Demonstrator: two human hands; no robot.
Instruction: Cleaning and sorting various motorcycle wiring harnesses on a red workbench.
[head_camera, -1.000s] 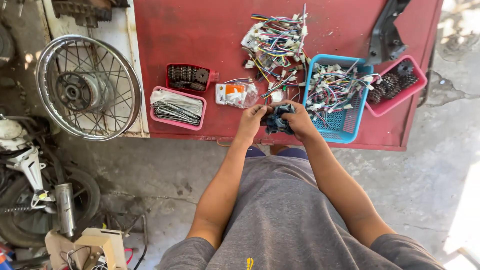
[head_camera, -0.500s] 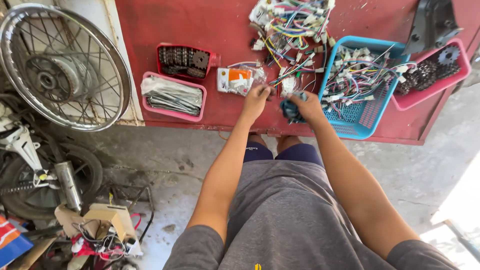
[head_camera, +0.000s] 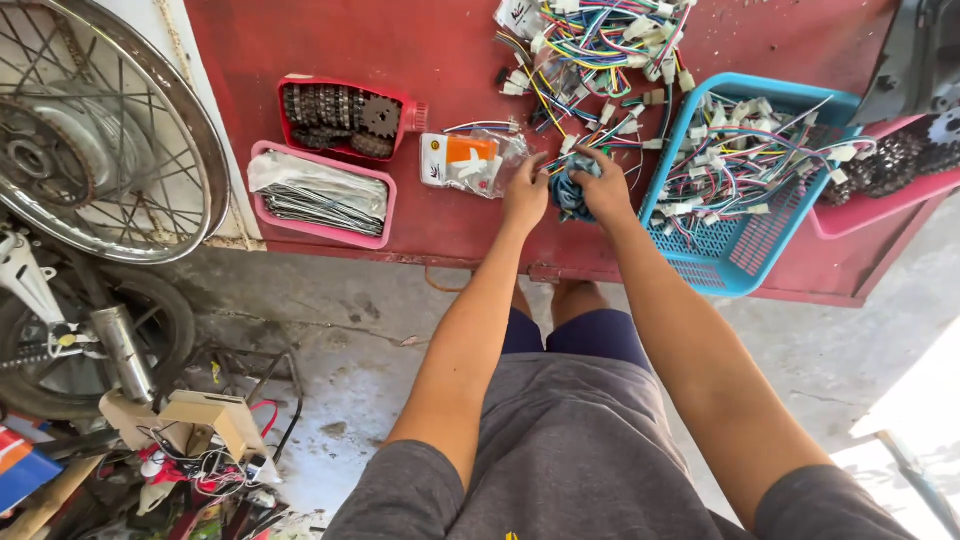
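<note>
As both hands meet, left hand (head_camera: 524, 192) and right hand (head_camera: 603, 190) fingers curled, seemingly gripping blue wire bundle (head_camera: 570, 194), red table (head_camera: 400, 40)

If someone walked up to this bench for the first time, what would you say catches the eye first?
Probably the tangle of multicoloured wiring harnesses at the far edge of the red metal table, spilling towards the blue plastic basket of wires and white connectors on the right. At the near edge, the left hand and right hand meet around a small blue bundle. Beside the table on the left leans a spoked motorcycle wheel.
</note>
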